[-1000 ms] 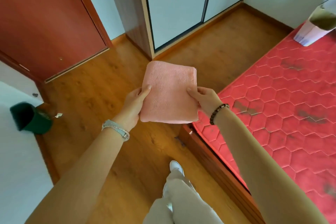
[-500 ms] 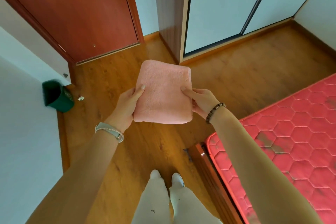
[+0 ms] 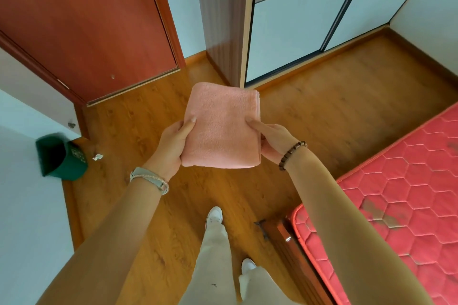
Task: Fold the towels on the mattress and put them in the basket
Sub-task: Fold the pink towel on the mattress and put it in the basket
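A folded pink towel [image 3: 221, 126] is held flat in front of me above the wooden floor. My left hand [image 3: 171, 147] grips its left edge, thumb on top. My right hand [image 3: 272, 140] grips its right edge, thumb lying across the top. The red quilted mattress [image 3: 401, 195] lies at the lower right on a wooden bed frame [image 3: 292, 250]. No basket is in view.
A red-brown door [image 3: 81, 27] stands at the upper left, a wardrobe with sliding doors [image 3: 297, 25] straight ahead. A dark green bin [image 3: 59, 158] sits by the left wall with a scrap of paper [image 3: 97, 156] beside it. My legs and white shoes are below.
The view has turned left away from the mattress, which now sits further right. Both hands still hold the folded towel the same way, now over the floor.
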### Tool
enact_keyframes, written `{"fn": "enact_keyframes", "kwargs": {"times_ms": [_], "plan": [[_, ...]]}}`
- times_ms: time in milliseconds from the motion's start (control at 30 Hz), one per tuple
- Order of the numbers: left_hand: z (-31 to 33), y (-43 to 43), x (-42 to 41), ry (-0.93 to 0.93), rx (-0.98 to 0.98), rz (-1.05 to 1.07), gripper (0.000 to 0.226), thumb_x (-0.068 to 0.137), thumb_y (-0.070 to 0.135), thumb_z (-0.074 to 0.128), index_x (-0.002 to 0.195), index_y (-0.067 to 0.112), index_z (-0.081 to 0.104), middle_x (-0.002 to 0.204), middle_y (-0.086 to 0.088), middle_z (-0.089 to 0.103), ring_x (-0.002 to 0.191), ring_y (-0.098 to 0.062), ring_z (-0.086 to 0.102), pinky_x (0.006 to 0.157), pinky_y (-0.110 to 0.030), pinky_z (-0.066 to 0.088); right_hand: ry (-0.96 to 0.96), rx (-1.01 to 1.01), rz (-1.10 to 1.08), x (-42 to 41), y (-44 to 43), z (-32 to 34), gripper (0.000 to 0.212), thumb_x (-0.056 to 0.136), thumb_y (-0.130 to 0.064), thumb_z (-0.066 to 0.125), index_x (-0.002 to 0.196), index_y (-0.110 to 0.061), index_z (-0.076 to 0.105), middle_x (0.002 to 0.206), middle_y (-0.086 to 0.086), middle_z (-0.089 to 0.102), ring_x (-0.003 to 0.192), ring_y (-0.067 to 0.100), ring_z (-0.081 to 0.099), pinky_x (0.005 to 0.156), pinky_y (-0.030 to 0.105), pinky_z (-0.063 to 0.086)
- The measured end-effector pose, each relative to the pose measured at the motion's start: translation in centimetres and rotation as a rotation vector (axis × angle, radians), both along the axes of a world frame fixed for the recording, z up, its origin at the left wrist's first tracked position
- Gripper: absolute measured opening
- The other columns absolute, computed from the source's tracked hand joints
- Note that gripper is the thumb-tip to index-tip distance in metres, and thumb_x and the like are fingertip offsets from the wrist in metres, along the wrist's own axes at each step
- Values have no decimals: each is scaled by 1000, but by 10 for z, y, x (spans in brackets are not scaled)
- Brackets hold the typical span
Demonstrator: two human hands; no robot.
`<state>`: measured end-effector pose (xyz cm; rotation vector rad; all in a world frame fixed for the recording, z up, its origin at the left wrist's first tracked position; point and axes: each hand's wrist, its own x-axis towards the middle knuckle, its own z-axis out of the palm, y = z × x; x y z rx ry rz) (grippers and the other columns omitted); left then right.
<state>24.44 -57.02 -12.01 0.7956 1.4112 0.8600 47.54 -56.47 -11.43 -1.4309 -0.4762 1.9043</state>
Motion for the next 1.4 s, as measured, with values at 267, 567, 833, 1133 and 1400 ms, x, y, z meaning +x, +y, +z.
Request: {"fn": "enact_keyframes", "kwargs": {"times_ms": [267,567,833,1133,1400], "plan": [[8,109,-13,-15,-35,-144,41,92,47,63,120,17,66,121,-6,69,108,-27,67,92,-47,57,43,-3,-162,-11,66,-9,55,84,-31,71,128,-4,54,127,9,61,116,27,60,100,45,50],[5,187,50,-18,-52,-413,33,93,48,61,115,23,64,117,1,68,106,-19,67,85,-37,58,-50,85,-487,28,94,-13,52,82,-30,73,128,-11,57,124,8,64,111,25,64,94,47,54],[-2,250,134,-49,-81,-611,54,91,51,61,136,21,58,124,0,67,112,-22,65,87,-39,57,-76,55,-627,97,116,-13,45,85,-29,71,121,-3,61,117,9,67,107,24,66,81,37,58],[10,314,250,-18,-55,-766,34,90,50,63,113,25,67,123,-2,67,113,-24,64,89,-40,56,-157,132,-795,189,149,-5,41,86,-30,72,119,-6,63,116,10,69,108,25,67,93,43,55],[19,352,331,-21,-51,-843,24,93,48,60,108,30,66,120,-1,67,109,-21,65,78,-34,56,-156,130,-864,251,173,4,44,84,-33,74,117,-5,66,107,8,72,98,23,70,87,38,57]]}}
